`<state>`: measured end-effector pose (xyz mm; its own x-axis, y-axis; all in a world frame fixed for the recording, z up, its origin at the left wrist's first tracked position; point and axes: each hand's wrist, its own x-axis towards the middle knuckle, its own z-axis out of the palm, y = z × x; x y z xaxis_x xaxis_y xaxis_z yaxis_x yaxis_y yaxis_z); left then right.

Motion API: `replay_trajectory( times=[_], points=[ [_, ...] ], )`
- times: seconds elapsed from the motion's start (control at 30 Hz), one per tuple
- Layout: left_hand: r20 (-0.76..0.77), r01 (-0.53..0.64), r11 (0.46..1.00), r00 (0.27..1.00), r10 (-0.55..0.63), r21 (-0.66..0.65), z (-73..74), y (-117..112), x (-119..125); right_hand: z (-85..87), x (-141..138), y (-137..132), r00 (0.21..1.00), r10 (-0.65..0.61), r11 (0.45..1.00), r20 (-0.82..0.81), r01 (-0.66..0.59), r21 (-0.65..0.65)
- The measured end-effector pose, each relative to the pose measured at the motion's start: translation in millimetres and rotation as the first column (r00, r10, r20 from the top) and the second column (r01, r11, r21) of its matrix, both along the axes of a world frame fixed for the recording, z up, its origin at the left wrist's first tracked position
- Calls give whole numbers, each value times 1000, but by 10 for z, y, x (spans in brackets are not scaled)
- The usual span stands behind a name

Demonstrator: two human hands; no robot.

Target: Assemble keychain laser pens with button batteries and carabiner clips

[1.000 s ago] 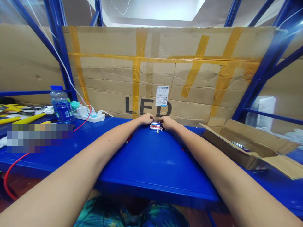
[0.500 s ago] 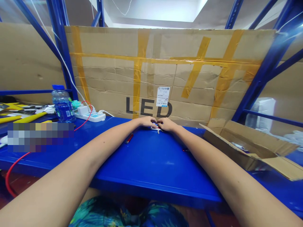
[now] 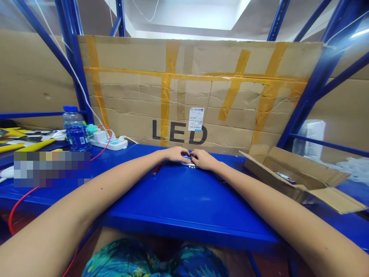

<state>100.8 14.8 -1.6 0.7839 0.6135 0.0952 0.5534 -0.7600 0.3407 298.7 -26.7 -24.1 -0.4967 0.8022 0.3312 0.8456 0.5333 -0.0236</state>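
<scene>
At the far side of the blue table, my left hand (image 3: 175, 154) and my right hand (image 3: 203, 159) meet around a small row of slim pens (image 3: 188, 162). Silver round ends and bits of colour show between the fingers. Both hands have curled fingers, the left closing on the row from one side and the right from the other. Most of the pens' length is hidden by the hands. A single red pen (image 3: 157, 169) with a shiny end lies beside my left forearm. Another small dark and red piece (image 3: 222, 182) shows partly from behind my right forearm.
An open cardboard box (image 3: 305, 190) with shiny slim things inside stands at right. To the left are a power strip (image 3: 115, 144), a bottle of blue liquid (image 3: 75, 130), a red cable (image 3: 17, 206) and yellow-handled tools (image 3: 37, 144). A large taped carton (image 3: 138, 104) stands behind the table.
My hands have drawn the pens slightly nearer to me, and more of their silver ends shows. The camera view has shifted a little.
</scene>
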Motion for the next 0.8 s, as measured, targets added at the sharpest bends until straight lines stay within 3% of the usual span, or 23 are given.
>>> replay_trajectory(
  times=[0.43, 0.6, 0.8],
  points=[
    [35, -5, 1000, 999, 5, 2, -3, -408, -105, 68, -90, -409, 999, -19, 997, -29, 17, -70],
    [126, -3, 999, 992, 8, -34, -43, -322, -127, 88, -103, -386, 998, -30, 996, -63, 25, -81],
    [150, -132, 991, 981, 127, 29, 22, -210, -222, 122, -68, -330, 992, -92, 993, -83, 85, -83]
  ],
)
